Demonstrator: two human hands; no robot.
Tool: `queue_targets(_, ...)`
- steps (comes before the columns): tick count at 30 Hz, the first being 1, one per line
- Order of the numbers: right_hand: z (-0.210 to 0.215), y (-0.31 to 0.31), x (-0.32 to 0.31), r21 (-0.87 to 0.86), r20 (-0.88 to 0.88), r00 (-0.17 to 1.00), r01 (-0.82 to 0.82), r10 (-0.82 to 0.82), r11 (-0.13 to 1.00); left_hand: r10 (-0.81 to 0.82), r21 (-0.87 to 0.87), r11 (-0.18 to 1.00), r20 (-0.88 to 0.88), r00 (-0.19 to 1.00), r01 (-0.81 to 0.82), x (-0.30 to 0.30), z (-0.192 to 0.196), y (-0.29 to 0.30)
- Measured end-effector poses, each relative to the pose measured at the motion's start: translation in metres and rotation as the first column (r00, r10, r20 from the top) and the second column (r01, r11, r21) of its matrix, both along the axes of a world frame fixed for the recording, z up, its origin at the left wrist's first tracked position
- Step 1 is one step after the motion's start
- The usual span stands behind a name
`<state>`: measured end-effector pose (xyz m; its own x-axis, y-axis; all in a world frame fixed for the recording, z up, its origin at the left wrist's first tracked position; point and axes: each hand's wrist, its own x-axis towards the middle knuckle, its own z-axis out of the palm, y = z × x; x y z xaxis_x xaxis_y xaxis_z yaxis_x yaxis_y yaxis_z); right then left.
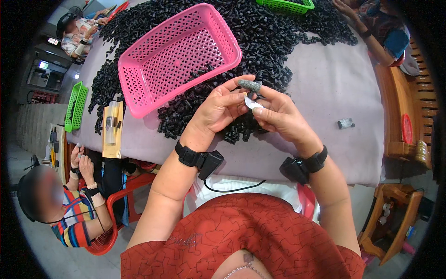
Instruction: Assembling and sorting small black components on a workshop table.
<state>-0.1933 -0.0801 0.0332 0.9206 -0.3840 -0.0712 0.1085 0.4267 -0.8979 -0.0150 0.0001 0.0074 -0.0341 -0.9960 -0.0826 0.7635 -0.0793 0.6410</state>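
Both my hands meet above the pile's near edge, fingers bent and close together. Between the fingertips lies a small grey speckled, rounded part (249, 85), with a dark end below it. My left hand (218, 108) has its index finger along this part, and its thumb reaches a small white piece (253, 103) beneath. My right hand (282, 115) pinches the white piece with its thumb, its index finger next to the grey part. Another small grey-and-black part (345, 123) lies alone on the cloth to the right.
A heap of small black parts (265, 51) spreads over the cloth-covered table (325, 83). A pink basket (179, 95) tilts on it, and green baskets (76, 106) stand at the edges. A clear tube (111, 123) lies on a tan board at left. Co-workers sit around the table.
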Motion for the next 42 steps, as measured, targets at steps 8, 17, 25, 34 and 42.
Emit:
queue_targets(8,-0.003,0.000,0.002,0.054,0.050,0.998,-0.045,0.042,0.998,-0.053,0.011,0.999,0.003,0.999,0.053,0.005,-0.003,0.002)
queue_targets(17,0.004,0.002,0.000,-0.015,0.032,0.998,-0.046,0.046,0.999,-0.076,-0.018,0.997,-0.034,0.997,0.075,0.007,-0.004,0.000)
queue_targets(25,0.004,0.001,0.000,-0.040,0.007,0.999,-0.040,0.041,0.998,-0.061,0.002,0.998,-0.042,0.997,0.061,0.005,-0.005,0.001)
queue_targets(34,-0.004,-0.001,0.002,-0.012,0.028,0.999,-0.030,0.030,0.999,-0.068,0.043,0.996,-0.146,0.987,0.075,0.007,-0.008,-0.001)
queue_targets(42,-0.004,-0.003,0.001,-0.080,0.019,1.000,-0.018,0.020,0.997,-0.035,0.042,0.998,-0.173,0.984,0.043,0.003,-0.008,-0.001)
